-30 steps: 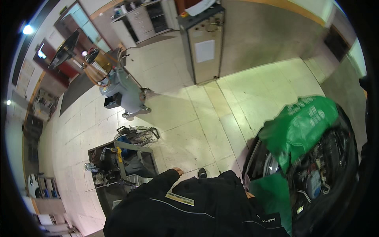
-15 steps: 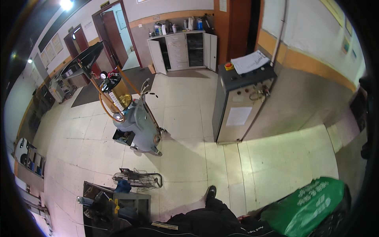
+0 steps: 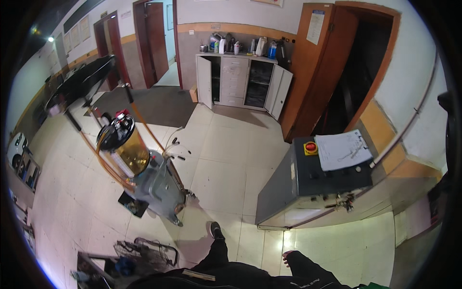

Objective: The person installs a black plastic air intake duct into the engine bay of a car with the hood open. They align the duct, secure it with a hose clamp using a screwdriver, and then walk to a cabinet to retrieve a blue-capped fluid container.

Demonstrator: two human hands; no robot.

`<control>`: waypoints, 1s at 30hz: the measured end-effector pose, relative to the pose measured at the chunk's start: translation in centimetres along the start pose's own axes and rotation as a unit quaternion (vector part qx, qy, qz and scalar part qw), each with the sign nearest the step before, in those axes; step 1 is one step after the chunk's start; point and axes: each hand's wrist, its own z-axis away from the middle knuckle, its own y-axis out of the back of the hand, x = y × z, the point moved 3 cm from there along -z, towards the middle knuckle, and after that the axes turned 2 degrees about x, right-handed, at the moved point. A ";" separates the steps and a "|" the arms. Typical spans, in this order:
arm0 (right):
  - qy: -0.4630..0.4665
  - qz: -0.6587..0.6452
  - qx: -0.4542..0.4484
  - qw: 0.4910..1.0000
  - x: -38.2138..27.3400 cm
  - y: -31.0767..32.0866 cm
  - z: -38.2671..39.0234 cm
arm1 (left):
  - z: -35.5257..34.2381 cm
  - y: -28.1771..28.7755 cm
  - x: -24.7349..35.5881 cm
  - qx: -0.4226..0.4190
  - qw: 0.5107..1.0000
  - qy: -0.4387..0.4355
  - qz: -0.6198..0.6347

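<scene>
My right hand (image 3: pixel 287 258) hangs low beside my body, below the dark sleeve of my right arm. Its fingers show only in part, loosely bent and slightly apart, and I see nothing in them. Nearest to it stands a grey machine cabinet (image 3: pixel 276 192) with a red and yellow rotary switch (image 3: pixel 311 148) and a white paper sheet (image 3: pixel 342 150) on top. My left hand is out of the picture. One dark shoe (image 3: pixel 216 230) of mine is forward on the tiled floor.
Left of me stands a wheeled oil drainer (image 3: pixel 159 185) with an amber cylinder. A wire-frame stand (image 3: pixel 144 250) and a cluttered cart (image 3: pixel 91 262) lie nearer. Ahead are an open-doored storage cabinet (image 3: pixel 235 82) holding bottles, and an open brown door (image 3: pixel 308 67). A green bag (image 3: pixel 378 286) peeks in below.
I have moved forward, so the grey cabinet, drainer and storage cabinet look nearer. My right hand and arm show more clearly. The green bag has almost left the picture at the lower right.
</scene>
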 end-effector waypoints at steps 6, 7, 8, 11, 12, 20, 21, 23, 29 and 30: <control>0.028 0.388 -0.062 0.919 -6.0 -3.5 -1.2 | -15.9 12.3 8.8 -0.047 0.998 -0.023 -0.019; 0.030 0.334 -0.051 0.941 -7.3 -3.4 -1.5 | -18.9 15.0 11.1 -0.072 0.995 -0.003 0.067; 0.026 0.262 -0.036 0.964 -9.1 -3.3 -1.9 | -21.8 17.7 13.9 -0.101 0.980 0.027 0.170; 0.016 0.129 -0.004 0.992 -16.8 -2.1 -3.9 | -28.7 26.7 24.7 -0.141 0.890 0.080 0.425; 0.018 0.112 0.002 0.994 -19.8 -1.5 -4.8 | -29.7 30.1 28.5 -0.154 0.877 0.015 0.455; 0.053 0.182 -0.017 0.982 -45.5 5.3 -17.5 | -36.4 49.2 49.4 -0.087 0.943 -0.117 0.299; 0.063 0.205 -0.021 0.976 -49.6 6.5 -19.3 | -37.8 50.2 49.9 -0.047 0.964 -0.113 0.236; 0.078 0.275 -0.026 0.958 -57.6 9.3 -22.2 | -40.3 51.3 49.8 0.021 0.983 -0.094 0.154; 0.065 0.589 0.021 0.805 -85.4 21.7 -29.3 | -44.9 56.2 48.3 0.035 0.983 0.017 -0.177; 0.031 0.581 0.054 0.812 -90.3 24.4 -30.1 | -45.9 57.2 48.7 0.026 0.984 0.043 -0.170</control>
